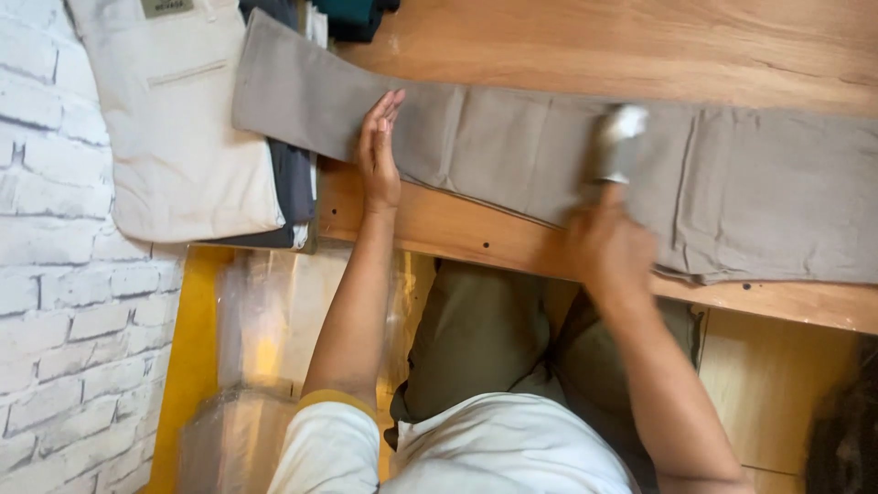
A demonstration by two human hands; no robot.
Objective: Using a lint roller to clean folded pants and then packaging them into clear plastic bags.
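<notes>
Left hand [379, 151] lies flat, fingers pressed together and straight, palm down on the long grey folded cotton trousers [512, 155], its fingertips pointing toward twelve o'clock. It holds nothing — it only presses the cloth against the orange-brown wooden worktop [631, 46].

At about three o'clock from it, the right hand [608, 247] is blurred; it looks closed around a small pale silvery object [619, 142] that stands on the trousers, though what the object is cannot be told from the blur.

The grey trousers stretch across the worktop from ten o'clock of the view to the far three o'clock edge, with one end lapping over a stack of folded clothes. That stack sits at nine to ten o'clock of the left hand: a cream folded pair of trousers [174, 137] on top, dark grey folded garments [294, 197] under it. A dark teal folded garment [352, 16] shows at twelve o'clock, at the top edge.

A white painted brick wall [55, 302] fills the nine o'clock side. Below the worktop edge — toward six o'clock — are the person's olive-green trousered legs [476, 338], a white shirt [494, 448] and clear plastic-wrapped bundles [265, 320].
</notes>
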